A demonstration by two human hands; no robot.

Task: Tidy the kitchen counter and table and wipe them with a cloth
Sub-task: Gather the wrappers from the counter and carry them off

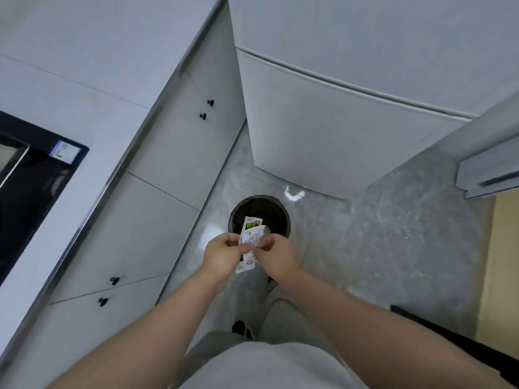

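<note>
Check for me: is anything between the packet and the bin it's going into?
Nothing visible is. The left hand and right hand hold the packet just above the bin. The bin's mouth is open, with no lid showing, and the packet's far end overlaps it in this view.

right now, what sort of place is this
Most likely a home kitchen: a white counter with a black cooktop set in it, base cabinets with black knobs, and what looks like a white fridge.
</note>
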